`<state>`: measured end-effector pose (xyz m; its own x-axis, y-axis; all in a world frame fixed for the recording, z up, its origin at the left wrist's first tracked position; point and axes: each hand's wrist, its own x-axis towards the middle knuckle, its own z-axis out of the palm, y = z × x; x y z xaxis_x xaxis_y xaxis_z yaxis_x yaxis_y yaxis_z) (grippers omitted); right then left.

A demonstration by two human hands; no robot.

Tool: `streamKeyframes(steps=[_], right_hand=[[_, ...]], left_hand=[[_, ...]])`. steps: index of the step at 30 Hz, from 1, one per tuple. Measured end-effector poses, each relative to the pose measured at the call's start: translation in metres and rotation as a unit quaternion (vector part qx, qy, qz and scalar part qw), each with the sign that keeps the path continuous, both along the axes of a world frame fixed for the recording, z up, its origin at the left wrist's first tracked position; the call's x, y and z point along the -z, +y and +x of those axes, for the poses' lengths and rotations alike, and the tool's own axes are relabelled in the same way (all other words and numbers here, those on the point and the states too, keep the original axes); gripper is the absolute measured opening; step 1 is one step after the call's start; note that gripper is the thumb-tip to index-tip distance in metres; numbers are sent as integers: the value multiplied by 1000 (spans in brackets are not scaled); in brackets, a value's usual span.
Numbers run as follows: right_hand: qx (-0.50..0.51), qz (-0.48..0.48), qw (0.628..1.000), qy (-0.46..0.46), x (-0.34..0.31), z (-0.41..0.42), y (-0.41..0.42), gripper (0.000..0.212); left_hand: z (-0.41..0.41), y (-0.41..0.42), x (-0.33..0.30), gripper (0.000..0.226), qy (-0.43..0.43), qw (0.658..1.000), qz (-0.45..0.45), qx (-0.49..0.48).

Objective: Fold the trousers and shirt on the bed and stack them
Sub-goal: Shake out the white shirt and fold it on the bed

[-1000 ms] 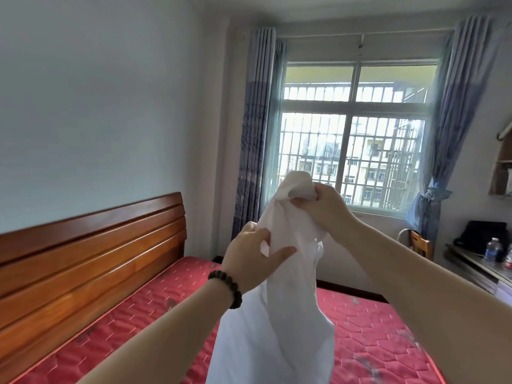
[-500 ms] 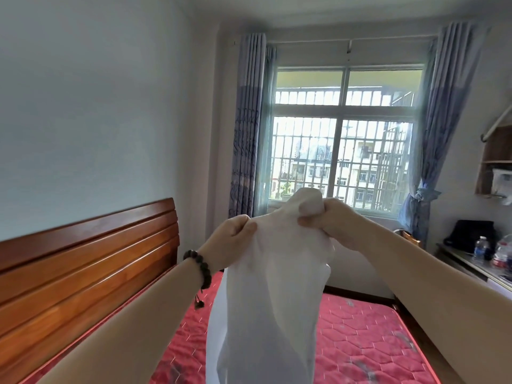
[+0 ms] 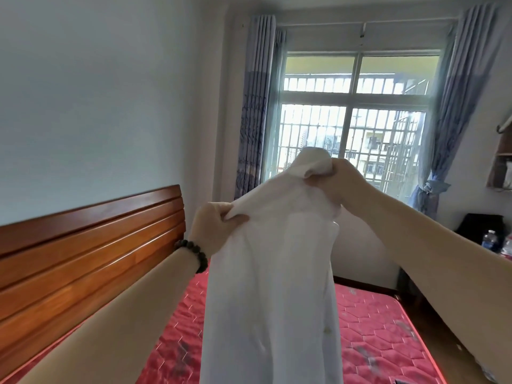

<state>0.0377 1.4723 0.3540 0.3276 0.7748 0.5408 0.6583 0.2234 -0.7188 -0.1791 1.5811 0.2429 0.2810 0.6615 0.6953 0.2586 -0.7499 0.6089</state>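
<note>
Above the red mattress (image 3: 371,322), left hand (image 3: 213,231) and right hand (image 3: 339,180) fingers pinch the hanging white garment (image 3: 277,286).

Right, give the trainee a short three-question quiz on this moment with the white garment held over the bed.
1. True or false: the white garment lies flat on the red mattress.
2. Which hand grips the garment's higher point? A) left hand B) right hand
3. Fill in: the beaded bracelet sits on the ____ wrist.

Key:
1. False; both hands hold it up in the air and it hangs down.
2. B
3. left
</note>
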Motion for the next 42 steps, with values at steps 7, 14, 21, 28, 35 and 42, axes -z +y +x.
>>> streamKeyframes(steps=[7, 14, 21, 28, 35, 42], right_hand=[[14, -61, 998, 29, 17, 2, 10, 20], [15, -57, 998, -2, 20, -1, 19, 7], [54, -54, 996, -38, 27, -6, 37, 18], [63, -39, 996, -54, 25, -10, 50, 20], [83, -29, 996, -24, 32, 9, 62, 12], [94, -43, 994, 22, 43, 28, 68, 10]], left_hand=[[-10, -3, 29, 16, 115, 984, -98, 97], [-15, -3, 65, 20, 117, 971, -121, 170], [-6, 0, 91, 48, 10, 993, -111, 50], [-7, 8, 140, 20, 187, 970, -121, 95], [-4, 16, 166, 18, -94, 973, -208, 38], [-14, 43, 162, 14, -142, 956, -248, 62]])
